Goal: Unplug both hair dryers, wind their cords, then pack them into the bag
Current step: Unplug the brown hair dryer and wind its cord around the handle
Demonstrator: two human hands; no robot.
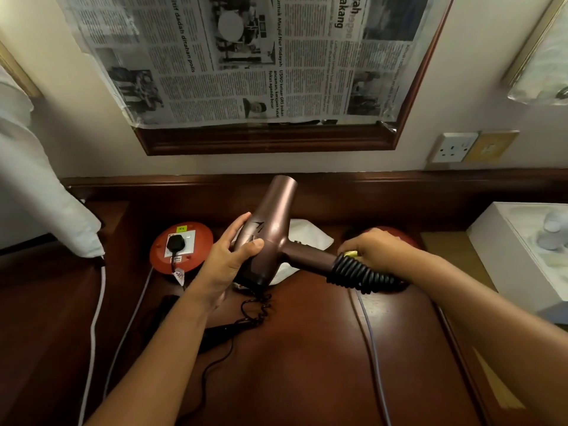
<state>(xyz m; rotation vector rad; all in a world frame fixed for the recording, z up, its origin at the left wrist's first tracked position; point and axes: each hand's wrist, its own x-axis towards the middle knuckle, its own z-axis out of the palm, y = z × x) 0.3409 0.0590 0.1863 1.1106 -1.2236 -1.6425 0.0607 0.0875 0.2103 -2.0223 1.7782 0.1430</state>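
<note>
My left hand (229, 256) grips the barrel of a bronze hair dryer (272, 222), held above the dark wooden desk (307, 348) with its nozzle pointing at the wall. Its black cord (362, 273) is coiled tightly around the handle's end. My right hand (373, 249) is closed on the cord's end beside those coils, with something yellow showing under the fingers. A second, black hair dryer (215, 333) lies on the desk below my left forearm, partly hidden, with a loose curly cord (256, 305). A white bag (307, 241) lies flat behind the bronze dryer.
A red round socket base (181, 247) at the left holds a black plug (175, 242). Another red base (396, 233) peeks out behind my right hand. A white box (522, 256) stands at the right. A wall socket (455, 147) and a newspaper-covered frame (246, 56) are above.
</note>
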